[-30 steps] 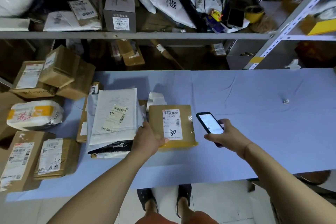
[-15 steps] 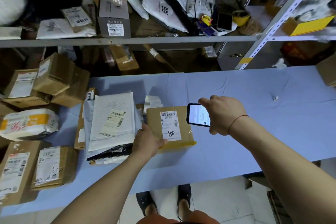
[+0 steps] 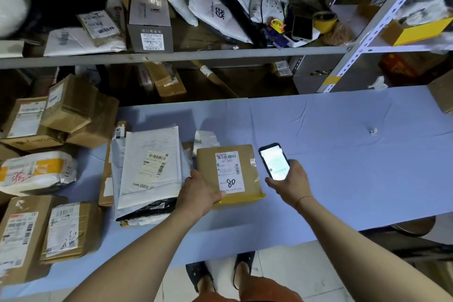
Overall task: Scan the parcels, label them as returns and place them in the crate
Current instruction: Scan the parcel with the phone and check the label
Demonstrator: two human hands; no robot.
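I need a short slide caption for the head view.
Left hand steadies a brown parcel while right hand holds a lit phone beside it.

Tabletop (image 3: 343,179): right half open, bare blue cloth except one small scrap (image 3: 373,131) toward the back. A box corner (image 3: 442,93) intrudes at the far right edge. Left half blocked: mailer stack (image 3: 147,169) just beside the held parcel (image 3: 229,174), cartons (image 3: 68,115) piled behind, more boxes (image 3: 71,230) at the front left. Shelf (image 3: 171,56) overhangs the back edge, limiting room above.
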